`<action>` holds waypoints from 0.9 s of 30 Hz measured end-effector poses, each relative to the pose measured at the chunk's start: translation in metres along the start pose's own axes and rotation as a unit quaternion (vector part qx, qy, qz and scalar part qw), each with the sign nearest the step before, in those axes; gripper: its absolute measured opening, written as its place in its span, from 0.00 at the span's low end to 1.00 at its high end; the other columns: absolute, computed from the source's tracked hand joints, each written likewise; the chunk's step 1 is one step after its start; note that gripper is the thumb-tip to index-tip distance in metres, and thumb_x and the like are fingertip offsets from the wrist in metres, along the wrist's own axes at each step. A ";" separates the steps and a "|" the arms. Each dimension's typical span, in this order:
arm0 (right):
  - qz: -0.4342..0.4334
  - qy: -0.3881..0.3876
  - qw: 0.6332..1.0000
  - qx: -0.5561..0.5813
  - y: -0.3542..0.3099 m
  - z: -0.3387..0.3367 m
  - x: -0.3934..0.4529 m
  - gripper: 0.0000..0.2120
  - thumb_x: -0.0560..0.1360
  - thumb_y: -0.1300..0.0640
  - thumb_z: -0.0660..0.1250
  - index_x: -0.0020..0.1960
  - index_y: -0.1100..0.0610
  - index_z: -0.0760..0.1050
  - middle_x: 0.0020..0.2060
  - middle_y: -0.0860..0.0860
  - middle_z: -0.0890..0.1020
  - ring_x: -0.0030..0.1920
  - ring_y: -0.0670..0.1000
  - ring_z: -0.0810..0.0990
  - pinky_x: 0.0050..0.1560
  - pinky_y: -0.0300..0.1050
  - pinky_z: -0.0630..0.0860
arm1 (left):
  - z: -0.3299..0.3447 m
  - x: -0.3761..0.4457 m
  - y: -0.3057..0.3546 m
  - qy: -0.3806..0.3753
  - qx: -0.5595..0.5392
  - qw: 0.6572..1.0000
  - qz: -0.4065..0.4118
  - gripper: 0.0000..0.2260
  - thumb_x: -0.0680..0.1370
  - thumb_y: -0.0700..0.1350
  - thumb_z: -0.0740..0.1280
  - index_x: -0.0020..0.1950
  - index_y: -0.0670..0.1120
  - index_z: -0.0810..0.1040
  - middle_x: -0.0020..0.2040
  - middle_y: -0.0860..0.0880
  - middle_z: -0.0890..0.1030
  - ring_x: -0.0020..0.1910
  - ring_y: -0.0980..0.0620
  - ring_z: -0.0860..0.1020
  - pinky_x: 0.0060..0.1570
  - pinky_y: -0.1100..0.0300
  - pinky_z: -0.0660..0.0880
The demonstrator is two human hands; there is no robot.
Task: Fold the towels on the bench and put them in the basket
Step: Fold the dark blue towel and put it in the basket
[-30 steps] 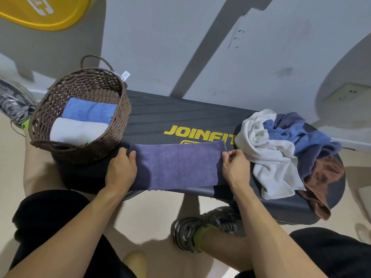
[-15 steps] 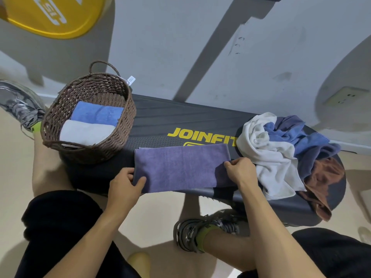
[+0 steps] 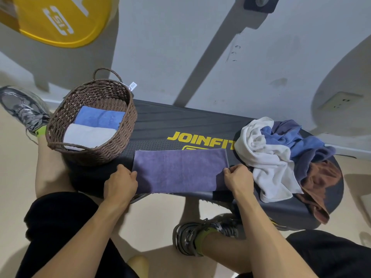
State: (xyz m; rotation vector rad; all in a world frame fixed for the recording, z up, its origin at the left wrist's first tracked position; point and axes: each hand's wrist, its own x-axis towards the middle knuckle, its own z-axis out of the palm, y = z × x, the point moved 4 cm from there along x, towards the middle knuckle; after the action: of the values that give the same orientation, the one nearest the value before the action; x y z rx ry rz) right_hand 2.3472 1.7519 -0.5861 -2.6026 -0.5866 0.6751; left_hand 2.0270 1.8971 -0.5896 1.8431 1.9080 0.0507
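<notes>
At the bench's [image 3: 180, 125] left end sits a woven basket [image 3: 124, 137] holding a folded blue towel [image 3: 100, 118] and white towel [image 3: 88, 135]. The left hand [image 3: 120, 184] and right hand [image 3: 239, 178] pinch the short ends of a flat, folded purple towel [image 3: 178, 169]. Rightmost lies a crumpled towel pile [image 3: 281, 157].

Purple towel [image 3: 180, 169] flat on bench [image 3: 180, 121] — beside basket [image 3: 120, 149].
</notes>
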 end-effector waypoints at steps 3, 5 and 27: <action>0.004 -0.009 1.000 -0.013 0.002 0.000 0.002 0.14 0.77 0.50 0.65 0.51 0.61 0.80 0.48 0.59 0.83 0.50 0.60 0.81 0.50 0.50 0.78 | -0.012 -0.005 0.010 0.064 0.066 0.995 0.025 0.14 0.78 0.49 0.66 0.57 0.41 0.71 0.52 0.37 0.81 0.53 0.36 0.79 0.53 0.45 0.70; 0.008 -0.013 1.000 -0.027 0.002 0.000 0.004 0.17 0.77 0.48 0.64 0.51 0.63 0.79 0.49 0.60 0.83 0.50 0.62 0.80 0.49 0.49 0.77 | -0.014 -0.016 0.027 0.136 0.039 0.986 0.086 0.13 0.76 0.46 0.67 0.57 0.40 0.72 0.52 0.37 0.80 0.52 0.35 0.77 0.51 0.43 0.70; 0.024 -0.098 0.992 0.078 -0.015 0.004 0.013 0.17 0.70 0.43 0.74 0.36 0.54 0.74 0.35 0.50 0.79 0.41 0.54 0.80 0.45 0.52 0.78 | 0.080 -0.023 0.082 0.032 0.198 0.893 0.402 0.34 0.78 0.63 0.52 0.78 0.43 0.62 0.78 0.41 0.61 0.78 0.42 0.56 0.75 0.43 0.52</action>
State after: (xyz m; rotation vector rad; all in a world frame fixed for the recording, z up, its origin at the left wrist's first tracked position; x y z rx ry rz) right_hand 2.3509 1.7714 -0.5876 -2.4289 -0.5083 0.9613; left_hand 2.1322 1.8586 -0.6238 2.8275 1.1051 -0.0089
